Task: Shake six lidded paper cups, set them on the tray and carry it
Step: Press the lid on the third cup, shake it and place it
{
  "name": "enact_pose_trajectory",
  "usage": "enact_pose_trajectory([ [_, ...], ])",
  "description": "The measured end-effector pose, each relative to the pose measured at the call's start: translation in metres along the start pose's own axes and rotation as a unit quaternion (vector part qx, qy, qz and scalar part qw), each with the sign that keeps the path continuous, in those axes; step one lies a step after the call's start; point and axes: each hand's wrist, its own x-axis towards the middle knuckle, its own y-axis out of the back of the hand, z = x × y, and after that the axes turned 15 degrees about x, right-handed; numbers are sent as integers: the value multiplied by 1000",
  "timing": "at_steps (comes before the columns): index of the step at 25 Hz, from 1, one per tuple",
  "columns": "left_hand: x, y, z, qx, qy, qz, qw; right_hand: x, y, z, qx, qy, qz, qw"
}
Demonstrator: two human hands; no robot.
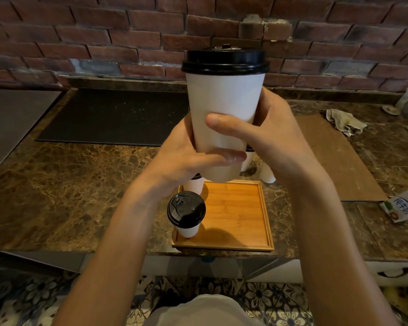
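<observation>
Tray (242, 215) of pale wood lies at the near edge of the worktop (80, 184). One lidded cup (186, 209) stands in its near-left corner, and a second cup (194, 185) seems to stand in the far-left corner, half hidden by a wrist. Above the tray's far edge, both hands clamp the raised cup (224, 102). The left hand (181, 158) curls round its base and the right hand (276, 137) wraps its side, thumb across the front. Neither hand touches the black lid (225, 61), so I would slide a finger over it before shaking hard. Whether its tab is sealed cannot be told.

Short, upright shakes look safest, as the paper wall probably gives under a tight squeeze. Setting it down close to the other two cups would leave room for six. Two more cups (267, 176) wait just past the tray's far-right corner, with a black mat (113, 116) farther back.
</observation>
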Motion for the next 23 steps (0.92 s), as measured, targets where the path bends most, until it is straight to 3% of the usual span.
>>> enact_pose_trajectory([
  [15,10,-12,-9,42,29,131,990,2,-21,14,-198,7,129,972],
  [23,13,-7,-9,62,27,103,992,6,-14,12,-180,35,133,974],
])
